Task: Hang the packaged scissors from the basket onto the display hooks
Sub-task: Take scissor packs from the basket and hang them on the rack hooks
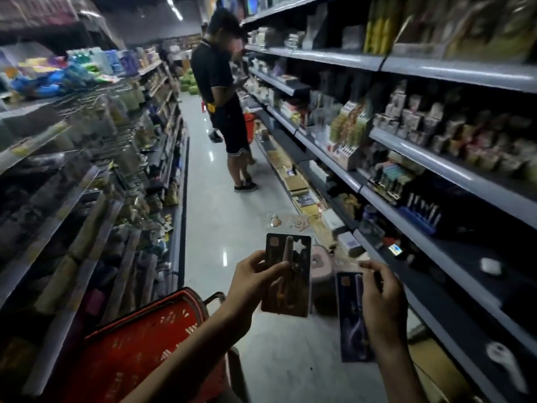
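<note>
We hold one pack in each hand, low in the middle of the frame, over the aisle floor. Our left hand (252, 282) pinches the brown pack of scissors (296, 286) by its left edge, thumb in front and fingers curled behind. That keeps the card upright and facing us, with the hang hole at its top free of the grip. Our right hand (379, 301) grips the blue pack of scissors (350, 324) along its right edge, fingers wrapped narrow round it. This card also stands on end, its top corner clear. The two packs sit near each other but apart, so we judge that each can be offered to a hook on its own.

The red basket (139, 344) is at the lower left, just beside our left forearm, within reach for the next packs. We cannot tell what remains inside it.

Neither pack is on a hook yet. The wire racks (116, 132) at mid left are blurred, and the shelves (406, 141) on the right hold boxed goods, so we cannot tell which hooks are meant. Another person (220, 91) stands further up the aisle, well apart from us.
</note>
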{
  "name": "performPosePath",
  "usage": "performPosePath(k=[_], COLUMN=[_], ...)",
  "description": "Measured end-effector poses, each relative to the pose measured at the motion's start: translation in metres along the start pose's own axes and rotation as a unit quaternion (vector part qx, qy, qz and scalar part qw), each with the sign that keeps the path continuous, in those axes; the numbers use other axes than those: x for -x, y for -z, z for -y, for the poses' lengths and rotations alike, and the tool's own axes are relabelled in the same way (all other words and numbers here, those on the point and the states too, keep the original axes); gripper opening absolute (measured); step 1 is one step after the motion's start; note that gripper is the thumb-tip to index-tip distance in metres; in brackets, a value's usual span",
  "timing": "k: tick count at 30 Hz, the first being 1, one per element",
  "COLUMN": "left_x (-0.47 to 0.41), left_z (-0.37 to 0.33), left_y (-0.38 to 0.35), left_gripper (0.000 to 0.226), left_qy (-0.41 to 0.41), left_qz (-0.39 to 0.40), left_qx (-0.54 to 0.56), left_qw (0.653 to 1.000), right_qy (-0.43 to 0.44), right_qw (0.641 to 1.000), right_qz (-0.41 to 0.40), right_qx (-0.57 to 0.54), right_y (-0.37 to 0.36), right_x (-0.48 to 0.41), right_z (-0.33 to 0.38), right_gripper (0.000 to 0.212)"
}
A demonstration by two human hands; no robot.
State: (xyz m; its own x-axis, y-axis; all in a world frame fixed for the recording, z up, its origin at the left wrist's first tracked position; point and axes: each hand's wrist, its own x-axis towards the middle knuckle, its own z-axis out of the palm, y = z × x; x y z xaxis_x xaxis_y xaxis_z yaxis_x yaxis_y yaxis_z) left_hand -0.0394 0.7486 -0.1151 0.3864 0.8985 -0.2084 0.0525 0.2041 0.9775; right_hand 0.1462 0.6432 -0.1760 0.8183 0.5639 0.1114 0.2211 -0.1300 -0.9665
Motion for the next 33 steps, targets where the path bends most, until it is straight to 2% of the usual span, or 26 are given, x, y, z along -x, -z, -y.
performPosePath(k=[5, 10, 12, 16, 21, 26, 30, 33], left_x=[-0.011, -0.031, -0.038, -0.035, -0.005, 0.043, 0.089, 0.127], left_z=[-0.014, -0.022, -0.019, -0.008, 0.008, 0.021, 0.031, 0.036], left_y=[-0.047, -0.106, -0.134, -0.192, -0.252, -0.304, -0.343, -0.370], left_gripper=[0.023, 0.024, 0.018, 0.028, 0.025, 0.012, 0.018, 0.019], left_qy=[0.002, -0.010, -0.015, -0.005, -0.053, -0.092, -0.086, -0.093], left_qz=[0.102, 0.222, 0.269, 0.382, 0.505, 0.587, 0.657, 0.693], left_qx=[-0.031, -0.048, -0.045, -0.032, -0.046, -0.041, -0.034, -0.032], left_qw=[0.994, 0.974, 0.962, 0.924, 0.860, 0.803, 0.748, 0.714], right_qy=[-0.032, -0.053, -0.068, -0.086, -0.081, -0.103, -0.144, -0.203], right_qw=[0.998, 0.979, 0.966, 0.945, 0.884, 0.824, 0.768, 0.738], right_qz=[-0.062, -0.190, -0.241, -0.312, -0.452, -0.541, -0.586, -0.607], right_qx=[0.003, 0.052, 0.061, 0.038, 0.081, 0.134, 0.216, 0.212], right_y=[0.042, 0.084, 0.103, 0.144, 0.204, 0.249, 0.282, 0.303], right_x=[-0.008, -0.007, 0.001, 0.030, 0.074, 0.131, 0.178, 0.210], right_z=[-0.013, -0.020, -0.021, -0.015, -0.008, -0.014, -0.026, -0.036], right_gripper=[0.015, 0.028, 0.033, 0.028, 0.006, 0.021, 0.029, 0.036])
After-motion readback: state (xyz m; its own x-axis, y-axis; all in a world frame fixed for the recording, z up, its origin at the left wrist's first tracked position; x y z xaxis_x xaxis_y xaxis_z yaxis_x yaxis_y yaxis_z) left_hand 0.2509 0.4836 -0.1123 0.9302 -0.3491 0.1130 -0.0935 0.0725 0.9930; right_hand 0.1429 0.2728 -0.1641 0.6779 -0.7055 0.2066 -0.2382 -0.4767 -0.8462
